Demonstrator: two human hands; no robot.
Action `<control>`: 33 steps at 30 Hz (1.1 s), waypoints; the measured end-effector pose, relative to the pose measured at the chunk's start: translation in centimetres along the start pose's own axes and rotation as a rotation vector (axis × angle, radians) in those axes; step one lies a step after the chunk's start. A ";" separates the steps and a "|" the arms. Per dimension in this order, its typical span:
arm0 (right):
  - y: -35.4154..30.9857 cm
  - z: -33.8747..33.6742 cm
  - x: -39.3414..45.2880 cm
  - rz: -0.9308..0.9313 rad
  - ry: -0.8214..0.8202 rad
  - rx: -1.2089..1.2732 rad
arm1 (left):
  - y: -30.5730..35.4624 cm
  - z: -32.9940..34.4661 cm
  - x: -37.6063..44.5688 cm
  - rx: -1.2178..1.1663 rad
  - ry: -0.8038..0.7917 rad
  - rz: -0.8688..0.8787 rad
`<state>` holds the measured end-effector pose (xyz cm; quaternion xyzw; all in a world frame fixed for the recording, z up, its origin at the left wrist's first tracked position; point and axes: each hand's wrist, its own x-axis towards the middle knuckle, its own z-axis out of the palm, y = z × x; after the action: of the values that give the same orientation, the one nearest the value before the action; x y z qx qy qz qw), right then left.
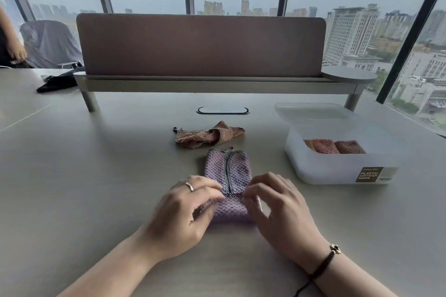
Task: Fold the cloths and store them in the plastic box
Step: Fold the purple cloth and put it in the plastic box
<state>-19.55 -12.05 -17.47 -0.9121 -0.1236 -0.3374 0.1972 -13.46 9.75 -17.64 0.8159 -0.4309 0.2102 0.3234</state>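
Note:
A purple knitted cloth (226,171) lies on the table in a narrow strip, its near end rolled up toward the far side. My left hand (183,214) pinches the roll's left side and my right hand (277,210) pinches its right side. Behind it lies a crumpled orange-brown cloth (207,136). At the right stands the white plastic box (337,171), open, with two folded orange and pink cloths (334,146) inside.
The box's clear lid (313,111) lies behind the box. A raised shelf with a brown divider panel (200,46) runs across the back. A cable slot (222,110) is in the table. A black item (56,83) lies far left; another person's hand (17,52) shows at the left edge.

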 end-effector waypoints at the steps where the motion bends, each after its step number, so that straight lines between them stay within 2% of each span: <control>1: 0.0 0.1 -0.2 -0.042 -0.059 -0.007 | -0.1 0.2 -0.1 -0.043 -0.071 0.027; 3: 0.2 0.4 -0.4 -0.055 -0.205 0.000 | -0.3 0.7 -0.4 -0.127 -0.242 0.014; 5: 0.3 0.4 -0.5 -0.035 -0.298 0.022 | -0.6 1.0 -0.6 -0.178 -0.345 -0.046; 12: 0.4 0.3 -0.4 -0.013 -0.325 0.039 | -0.9 0.8 -0.5 -0.212 -0.408 -0.137; 17: 0.4 0.5 -0.2 -0.027 -0.279 0.035 | -0.9 0.7 -0.4 -0.194 -0.353 -0.151; 22: 0.3 0.4 0.2 0.060 -0.237 0.080 | -0.7 0.4 -0.3 -0.139 -0.175 -0.196; 28: 0.3 0.2 -0.1 0.084 -0.335 0.032 | -0.7 0.3 -0.2 -0.137 -0.091 -0.217; 33: 1.0 0.2 -0.3 0.105 -0.233 0.017 | -0.9 0.2 0.0 -0.128 -0.040 -0.255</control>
<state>-19.33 -12.86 -18.04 -0.9487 -0.1008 -0.2173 0.2064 -12.76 9.99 -18.12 0.8457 -0.3427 0.1230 0.3902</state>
